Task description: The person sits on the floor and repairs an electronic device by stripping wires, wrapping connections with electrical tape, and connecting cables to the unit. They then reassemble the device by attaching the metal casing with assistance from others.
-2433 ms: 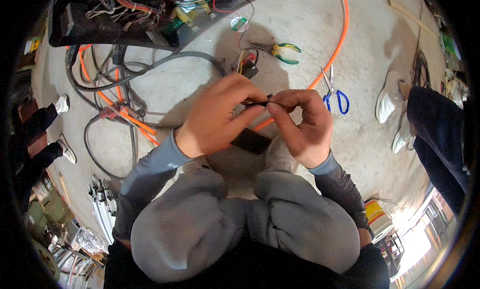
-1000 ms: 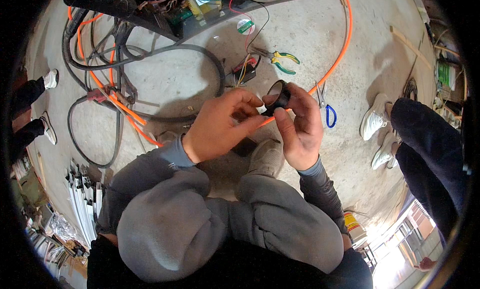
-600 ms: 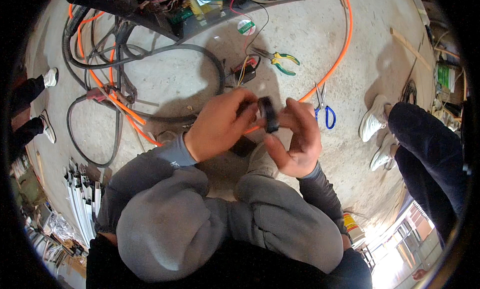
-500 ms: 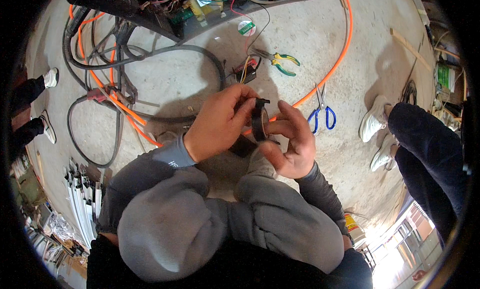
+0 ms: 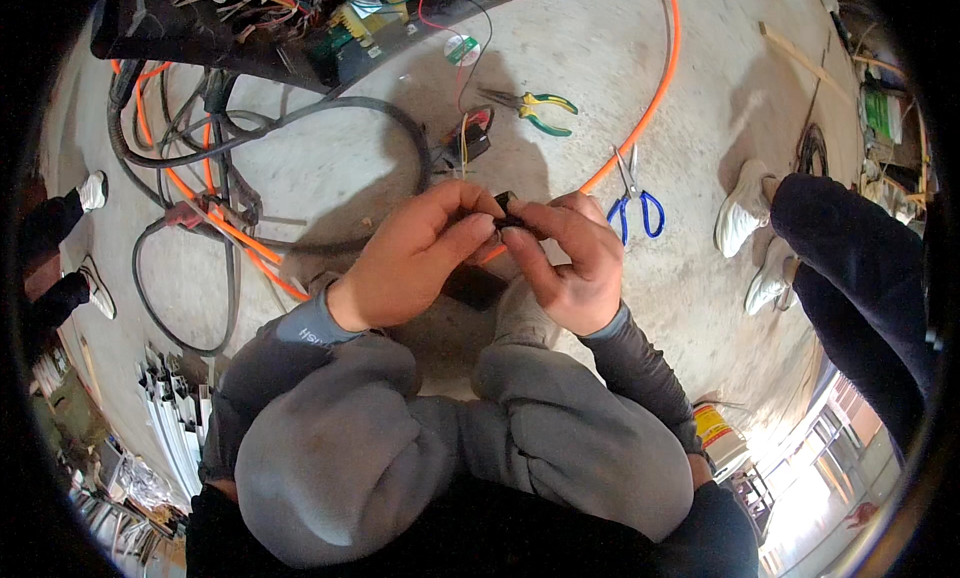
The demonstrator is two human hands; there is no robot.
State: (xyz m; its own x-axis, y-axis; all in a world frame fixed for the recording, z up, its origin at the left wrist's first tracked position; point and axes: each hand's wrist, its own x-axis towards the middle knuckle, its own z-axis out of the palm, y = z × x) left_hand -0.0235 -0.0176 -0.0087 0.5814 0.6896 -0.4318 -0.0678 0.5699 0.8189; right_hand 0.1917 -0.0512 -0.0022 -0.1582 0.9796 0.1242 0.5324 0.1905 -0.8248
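Note:
Both hands meet in front of my knees over a roll of black tape, mostly hidden by the fingers. My left hand is closed on it with thumb and index finger. My right hand pinches at the same spot, its thumb and fingertips against the tape. Just beyond the left fingers, a small black-and-red electrical part with thin wires lies on the concrete floor. Green-and-yellow pliers rest beyond it, jaws pointing left. Blue-handled scissors lie to the right of my right hand.
An opened black housing full of wires and boards stands at the far side. Black cables and an orange cable curve over the floor. People stand at the left and right, showing legs and white shoes. A bucket sits behind my right arm.
My right hand has closed from spread fingers to a pinch against the left fingertips. The tape roll has turned and is now mostly covered. The whole view has shifted slightly.

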